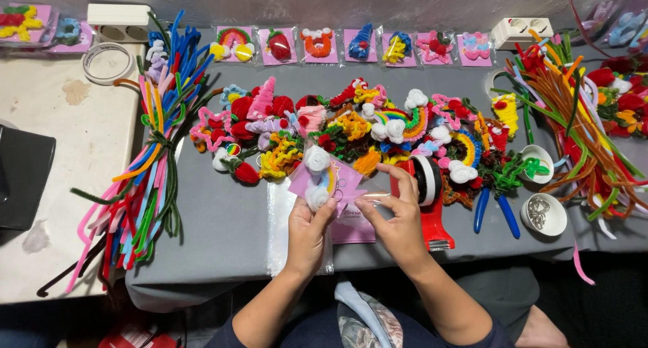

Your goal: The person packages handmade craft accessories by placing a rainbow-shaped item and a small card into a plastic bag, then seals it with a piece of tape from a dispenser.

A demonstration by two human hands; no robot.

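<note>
While the left hand (307,230) pinches the pink card (324,182) steady, the right hand (398,220) grips its clear sleeve (371,196), bagging it.

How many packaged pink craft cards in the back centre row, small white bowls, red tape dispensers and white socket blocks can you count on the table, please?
Packaged pink craft cards in the back centre row: 7
Small white round bowls: 2
Red plastic tape dispenser: 1
White plastic socket blocks: 2
Total: 12
</note>
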